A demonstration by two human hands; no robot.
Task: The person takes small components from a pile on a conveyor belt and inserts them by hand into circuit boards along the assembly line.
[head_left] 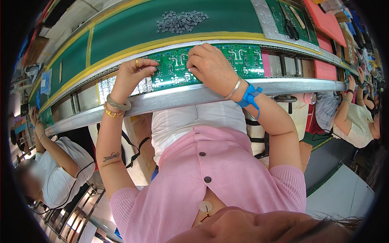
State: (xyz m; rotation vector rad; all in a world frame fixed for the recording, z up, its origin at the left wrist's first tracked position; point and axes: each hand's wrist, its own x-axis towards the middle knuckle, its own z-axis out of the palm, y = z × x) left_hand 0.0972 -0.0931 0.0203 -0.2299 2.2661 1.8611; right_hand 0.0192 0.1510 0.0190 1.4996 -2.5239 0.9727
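Green circuit board (pixel 210 65), upper centre of the frame, lying flat on the metal rail (pixel 194 95), long axis running left to right along it. Left hand (pixel 131 75) pinches the board's left edge with curled fingers. Right hand (pixel 210 67) rests on the board's middle, fingers bent; whether it grips cannot be told. Beyond, the green belt (pixel 133 28) carries a grey parts pile (pixel 181 21); room lies either side.
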